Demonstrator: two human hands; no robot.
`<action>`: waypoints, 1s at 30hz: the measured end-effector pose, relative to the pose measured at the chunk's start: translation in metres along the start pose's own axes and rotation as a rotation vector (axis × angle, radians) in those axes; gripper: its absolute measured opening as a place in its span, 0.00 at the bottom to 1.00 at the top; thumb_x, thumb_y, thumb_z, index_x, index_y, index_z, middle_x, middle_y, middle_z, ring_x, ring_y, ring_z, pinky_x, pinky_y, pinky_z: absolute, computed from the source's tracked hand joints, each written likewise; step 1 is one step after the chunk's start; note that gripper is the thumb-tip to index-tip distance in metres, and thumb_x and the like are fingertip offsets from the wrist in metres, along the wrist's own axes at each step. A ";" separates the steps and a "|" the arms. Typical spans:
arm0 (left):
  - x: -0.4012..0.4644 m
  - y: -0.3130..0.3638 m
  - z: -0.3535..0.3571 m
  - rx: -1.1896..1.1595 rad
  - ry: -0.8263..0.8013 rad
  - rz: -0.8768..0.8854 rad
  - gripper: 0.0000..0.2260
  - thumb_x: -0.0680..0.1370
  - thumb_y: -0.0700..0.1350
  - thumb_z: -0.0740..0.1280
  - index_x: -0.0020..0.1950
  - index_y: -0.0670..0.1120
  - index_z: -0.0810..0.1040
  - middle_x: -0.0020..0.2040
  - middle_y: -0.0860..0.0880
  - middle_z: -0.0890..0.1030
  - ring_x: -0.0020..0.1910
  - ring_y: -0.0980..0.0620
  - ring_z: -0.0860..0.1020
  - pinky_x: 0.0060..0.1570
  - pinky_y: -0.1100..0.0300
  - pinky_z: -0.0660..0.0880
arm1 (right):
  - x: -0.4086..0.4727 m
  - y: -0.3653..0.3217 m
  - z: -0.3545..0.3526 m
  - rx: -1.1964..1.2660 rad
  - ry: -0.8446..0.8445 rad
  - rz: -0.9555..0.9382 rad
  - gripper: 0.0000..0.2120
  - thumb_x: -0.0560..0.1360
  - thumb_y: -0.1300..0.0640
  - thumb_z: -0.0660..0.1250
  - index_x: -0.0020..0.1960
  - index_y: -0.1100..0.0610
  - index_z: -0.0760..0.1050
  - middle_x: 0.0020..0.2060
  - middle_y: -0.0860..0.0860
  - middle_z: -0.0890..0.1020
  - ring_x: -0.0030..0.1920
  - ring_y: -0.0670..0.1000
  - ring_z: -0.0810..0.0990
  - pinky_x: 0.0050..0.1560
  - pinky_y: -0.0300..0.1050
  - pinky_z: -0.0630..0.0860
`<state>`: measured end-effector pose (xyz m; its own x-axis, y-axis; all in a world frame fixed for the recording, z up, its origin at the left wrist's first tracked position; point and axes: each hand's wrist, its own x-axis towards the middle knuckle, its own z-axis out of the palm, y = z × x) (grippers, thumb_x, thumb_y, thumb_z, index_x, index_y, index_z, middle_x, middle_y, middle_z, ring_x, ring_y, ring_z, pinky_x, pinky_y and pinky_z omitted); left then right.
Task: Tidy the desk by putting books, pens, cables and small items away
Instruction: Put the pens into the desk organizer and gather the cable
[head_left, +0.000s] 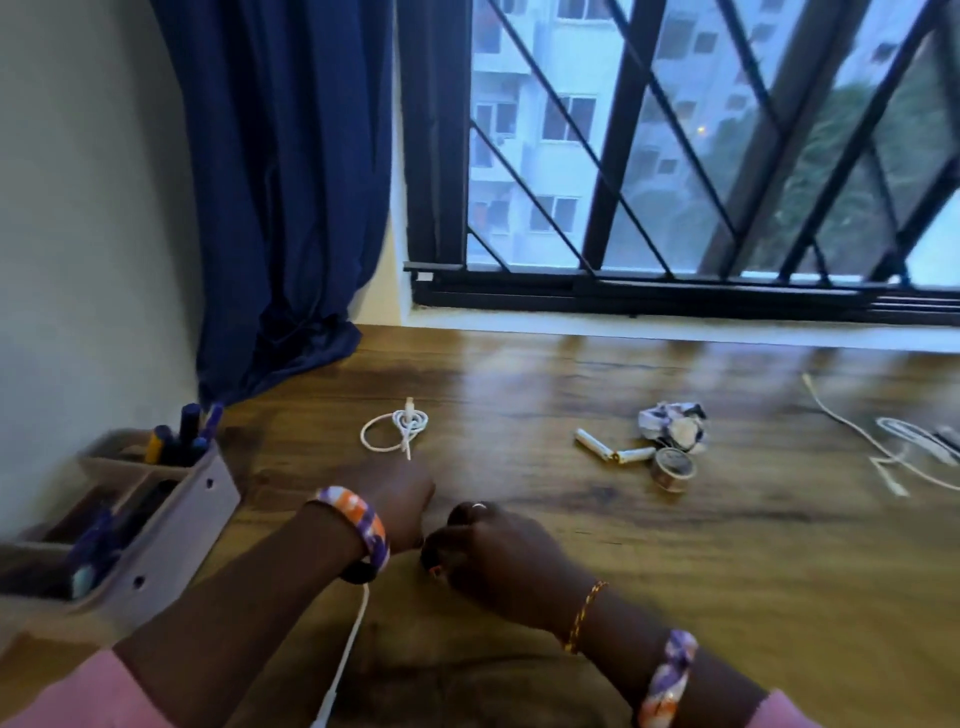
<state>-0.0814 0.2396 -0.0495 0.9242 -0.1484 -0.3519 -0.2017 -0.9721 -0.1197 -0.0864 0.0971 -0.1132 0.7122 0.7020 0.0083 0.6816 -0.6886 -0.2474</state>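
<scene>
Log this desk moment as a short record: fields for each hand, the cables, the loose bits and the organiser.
left hand: fingers curled, at the near desk edge; a white cable trails down from under its wrist
right hand: fingers curled, close against the left; what its grip holds is hidden
coiled cable: white, tied in a loop, lying beyond the hands
loose cable: white, untidy, far right
small items: two batteries, tape roll, crumpled paper, clustered together
organiser: at left, holding pens
surface: wooden desk
</scene>
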 end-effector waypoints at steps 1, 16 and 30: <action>-0.003 0.003 0.001 0.024 -0.018 0.025 0.15 0.76 0.47 0.67 0.62 0.47 0.75 0.60 0.47 0.78 0.58 0.47 0.77 0.52 0.56 0.74 | -0.003 -0.003 0.000 0.010 0.001 0.041 0.16 0.76 0.53 0.62 0.63 0.50 0.74 0.59 0.55 0.75 0.55 0.57 0.76 0.51 0.52 0.76; -0.031 0.036 0.032 -0.083 0.174 0.048 0.19 0.76 0.55 0.64 0.63 0.48 0.72 0.65 0.45 0.70 0.67 0.46 0.67 0.59 0.54 0.70 | -0.139 0.027 0.016 -0.319 0.243 0.774 0.18 0.71 0.53 0.64 0.61 0.53 0.73 0.47 0.53 0.81 0.44 0.57 0.81 0.35 0.49 0.75; -0.038 0.089 0.041 -0.065 0.000 0.198 0.21 0.74 0.58 0.64 0.64 0.51 0.71 0.64 0.49 0.73 0.63 0.48 0.73 0.57 0.55 0.71 | -0.200 0.035 0.020 -0.202 0.126 0.613 0.32 0.73 0.42 0.41 0.71 0.52 0.64 0.72 0.51 0.67 0.70 0.53 0.67 0.64 0.49 0.67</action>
<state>-0.1476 0.1656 -0.0845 0.8688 -0.3374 -0.3625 -0.3578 -0.9337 0.0114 -0.2082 -0.0639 -0.1431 0.9874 0.1530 0.0396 0.1551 -0.9863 -0.0569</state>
